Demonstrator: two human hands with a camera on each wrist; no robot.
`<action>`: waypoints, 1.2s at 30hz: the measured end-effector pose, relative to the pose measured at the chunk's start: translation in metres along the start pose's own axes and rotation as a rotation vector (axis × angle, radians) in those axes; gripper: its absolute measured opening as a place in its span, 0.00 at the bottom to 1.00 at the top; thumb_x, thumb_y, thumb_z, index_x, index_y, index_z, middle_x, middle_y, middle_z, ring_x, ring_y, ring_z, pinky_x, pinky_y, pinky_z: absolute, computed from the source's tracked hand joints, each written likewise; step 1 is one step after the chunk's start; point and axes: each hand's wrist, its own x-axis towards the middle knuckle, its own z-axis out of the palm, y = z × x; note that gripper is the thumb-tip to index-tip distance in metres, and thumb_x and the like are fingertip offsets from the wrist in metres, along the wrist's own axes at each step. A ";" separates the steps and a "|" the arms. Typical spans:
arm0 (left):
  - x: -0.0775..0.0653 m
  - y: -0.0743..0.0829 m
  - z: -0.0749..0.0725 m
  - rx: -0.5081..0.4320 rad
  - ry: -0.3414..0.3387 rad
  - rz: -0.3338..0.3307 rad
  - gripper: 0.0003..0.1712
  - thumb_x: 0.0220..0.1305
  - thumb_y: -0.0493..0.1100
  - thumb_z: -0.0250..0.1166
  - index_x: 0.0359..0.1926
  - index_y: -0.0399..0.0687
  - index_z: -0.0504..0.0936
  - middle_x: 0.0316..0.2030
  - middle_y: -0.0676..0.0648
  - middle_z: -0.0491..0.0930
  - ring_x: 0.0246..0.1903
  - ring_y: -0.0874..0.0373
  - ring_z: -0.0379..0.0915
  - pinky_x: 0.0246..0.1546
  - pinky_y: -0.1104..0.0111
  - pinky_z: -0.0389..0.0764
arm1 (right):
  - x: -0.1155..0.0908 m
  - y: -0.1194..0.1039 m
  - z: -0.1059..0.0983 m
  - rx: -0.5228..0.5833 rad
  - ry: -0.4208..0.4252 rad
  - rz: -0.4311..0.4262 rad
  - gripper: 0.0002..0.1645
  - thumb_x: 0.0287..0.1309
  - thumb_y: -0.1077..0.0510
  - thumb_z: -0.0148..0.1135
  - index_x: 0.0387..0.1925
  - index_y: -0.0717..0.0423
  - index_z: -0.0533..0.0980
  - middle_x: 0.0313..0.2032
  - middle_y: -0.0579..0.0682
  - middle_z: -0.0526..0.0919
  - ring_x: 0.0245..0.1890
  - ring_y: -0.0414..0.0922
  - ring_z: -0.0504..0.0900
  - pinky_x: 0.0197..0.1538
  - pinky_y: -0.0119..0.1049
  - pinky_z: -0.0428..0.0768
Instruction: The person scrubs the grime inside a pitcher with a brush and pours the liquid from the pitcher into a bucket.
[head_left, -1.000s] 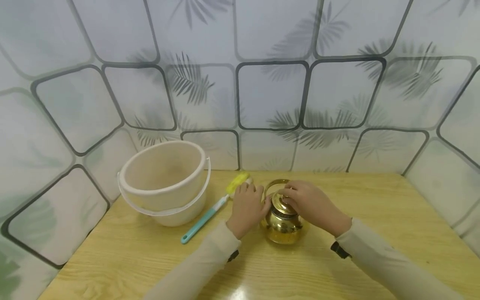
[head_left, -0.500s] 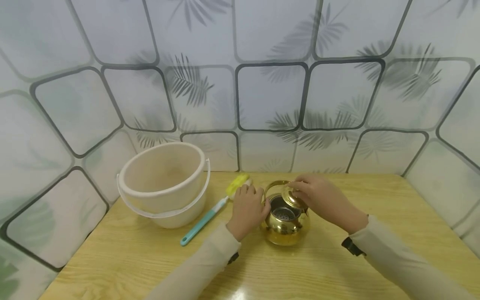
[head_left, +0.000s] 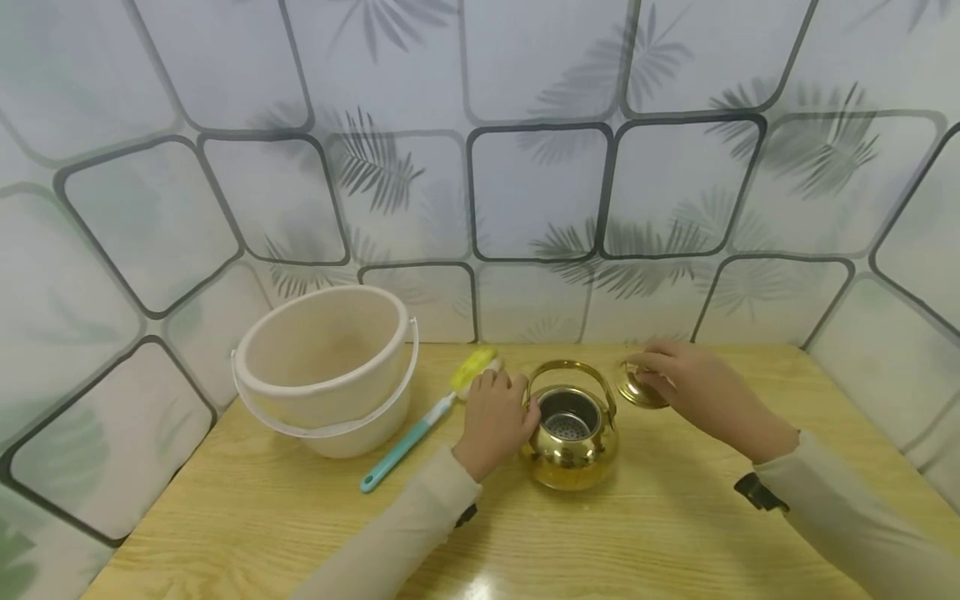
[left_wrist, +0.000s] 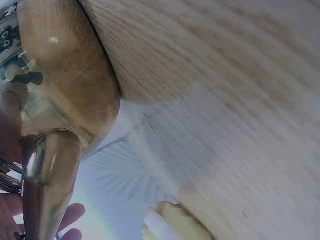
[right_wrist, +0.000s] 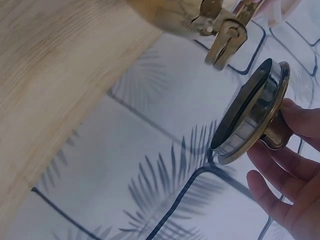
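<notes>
A shiny gold teapot (head_left: pixel 573 467) stands on the wooden table with its top uncovered and its arched handle (head_left: pixel 570 365) upright. Inside the mouth a perforated metal strainer (head_left: pixel 568 427) shows. My left hand (head_left: pixel 495 421) holds the teapot at its left side; in the left wrist view the fingers lie around the spout (left_wrist: pixel 52 175). To the right of the teapot, my right hand (head_left: pixel 705 392) pinches the gold lid (head_left: pixel 643 392) by its knob. Seen from the right wrist, the lid (right_wrist: pixel 272 120) is tilted and apart from the teapot.
At the left stands a white bucket (head_left: pixel 375 429) with its bail handle hanging down in front. Between bucket and teapot lies a brush with a teal handle (head_left: pixel 405 448) and yellow head (head_left: pixel 472 367). Patterned wall covering (head_left: pixel 540 192) rises behind the table (head_left: pixel 622 550).
My right hand has lifted the lid off the teapot and carried it to the right, uncovering the strainer. The left hand has stayed in place.
</notes>
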 end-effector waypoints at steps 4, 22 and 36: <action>0.000 0.000 0.001 -0.005 -0.010 -0.006 0.12 0.60 0.52 0.57 0.31 0.49 0.78 0.24 0.49 0.77 0.31 0.55 0.71 0.36 0.65 0.71 | -0.012 0.011 -0.006 -0.017 -0.018 0.026 0.16 0.37 0.66 0.72 0.35 0.58 0.82 0.30 0.49 0.81 0.28 0.45 0.81 0.31 0.40 0.79; 0.000 0.000 0.005 -0.018 -0.004 -0.014 0.12 0.60 0.51 0.57 0.33 0.48 0.79 0.25 0.48 0.79 0.33 0.53 0.73 0.38 0.64 0.73 | -0.076 0.069 -0.009 -0.095 -0.078 0.159 0.14 0.37 0.68 0.71 0.32 0.59 0.82 0.26 0.50 0.81 0.24 0.47 0.79 0.28 0.42 0.78; 0.000 0.000 0.004 -0.040 -0.041 -0.026 0.13 0.61 0.51 0.55 0.32 0.48 0.77 0.24 0.48 0.78 0.32 0.54 0.72 0.37 0.65 0.72 | -0.110 0.095 -0.007 -0.099 -0.232 0.285 0.13 0.37 0.68 0.71 0.31 0.64 0.81 0.25 0.52 0.80 0.25 0.50 0.79 0.30 0.45 0.78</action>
